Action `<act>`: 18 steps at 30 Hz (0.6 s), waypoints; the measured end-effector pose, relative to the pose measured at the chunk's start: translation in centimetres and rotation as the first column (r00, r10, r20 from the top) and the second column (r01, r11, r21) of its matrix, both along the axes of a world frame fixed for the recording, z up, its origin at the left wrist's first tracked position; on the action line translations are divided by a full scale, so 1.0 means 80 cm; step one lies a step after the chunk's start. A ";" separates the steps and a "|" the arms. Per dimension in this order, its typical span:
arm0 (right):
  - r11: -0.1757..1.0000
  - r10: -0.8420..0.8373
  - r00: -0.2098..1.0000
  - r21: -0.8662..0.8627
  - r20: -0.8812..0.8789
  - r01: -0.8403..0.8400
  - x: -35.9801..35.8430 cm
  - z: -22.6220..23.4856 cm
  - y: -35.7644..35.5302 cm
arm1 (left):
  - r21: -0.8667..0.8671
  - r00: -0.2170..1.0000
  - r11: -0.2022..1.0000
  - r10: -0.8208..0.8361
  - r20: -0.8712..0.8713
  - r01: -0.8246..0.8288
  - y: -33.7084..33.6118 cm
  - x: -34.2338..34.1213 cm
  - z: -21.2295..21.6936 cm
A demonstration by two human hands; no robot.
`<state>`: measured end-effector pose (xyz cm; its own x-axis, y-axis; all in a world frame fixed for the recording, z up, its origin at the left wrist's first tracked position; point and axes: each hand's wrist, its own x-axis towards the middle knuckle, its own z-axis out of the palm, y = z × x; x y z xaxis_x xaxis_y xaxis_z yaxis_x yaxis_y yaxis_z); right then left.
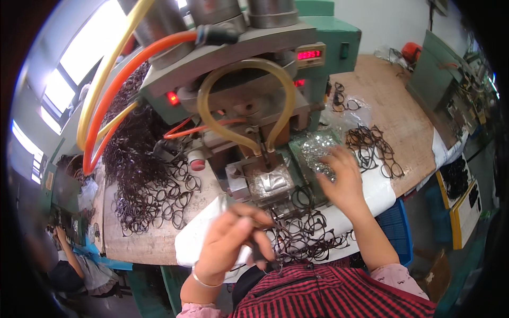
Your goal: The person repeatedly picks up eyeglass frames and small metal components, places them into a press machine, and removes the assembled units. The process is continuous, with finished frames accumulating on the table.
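Observation:
My left hand (233,238) is closed in front of the machine, its fingers round a slim dark object (261,245) whose kind I cannot make out. Just beyond it is the machine's metal fixture (270,183), with a clamp above. My right hand (343,183) hovers over a green tray (297,146) of small shiny metal parts (316,148). Its thumb and fingers are apart, and I see nothing held. Dark eyeglass frames (310,233) lie heaped between my forearms on a white sheet. One round rim (302,196) rests by the tray's near edge.
A large pile of dark eyeglass frames (138,159) covers the table's left side. More frames (371,148) lie to the right. Yellow and orange hoses (159,45) loop before the machine. A blue crate (397,228) stands below at right. Another person's arm (68,246) shows far left.

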<state>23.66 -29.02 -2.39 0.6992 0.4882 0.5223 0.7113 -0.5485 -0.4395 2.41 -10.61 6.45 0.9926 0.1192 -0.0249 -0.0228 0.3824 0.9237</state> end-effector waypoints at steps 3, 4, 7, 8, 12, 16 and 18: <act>0.984 -0.125 0.991 -0.123 0.046 0.130 0.027 -0.063 -0.015 | -0.210 0.933 0.965 -0.216 -0.286 0.159 -0.015 0.024 -0.011; 0.990 -0.081 0.995 -0.108 0.052 0.086 0.036 -0.065 -0.011 | -0.266 0.921 0.943 -0.275 -0.277 0.202 -0.016 0.034 -0.015; 0.997 -0.063 0.998 0.037 0.022 0.062 0.053 -0.052 0.001 | -0.291 0.925 0.956 -0.139 -0.353 0.033 -0.027 0.055 -0.029; 0.993 -0.059 0.998 0.102 -0.003 0.059 0.056 -0.052 0.004 | -0.258 0.930 0.966 -0.109 -0.351 0.016 -0.029 0.057 -0.037; 0.979 -0.048 0.979 0.183 -0.197 0.085 0.060 -0.062 0.003 | -0.261 0.924 0.965 -0.102 -0.368 0.002 -0.031 0.056 -0.042; 0.893 0.075 0.901 0.432 -0.427 0.130 0.066 -0.078 -0.009 | -0.309 0.941 0.951 -0.093 -0.325 -0.012 -0.038 0.060 -0.052; 0.896 0.103 0.877 0.427 -0.470 0.124 0.065 -0.080 -0.008 | -0.340 0.964 0.936 -0.172 -0.204 0.095 -0.028 0.049 -0.068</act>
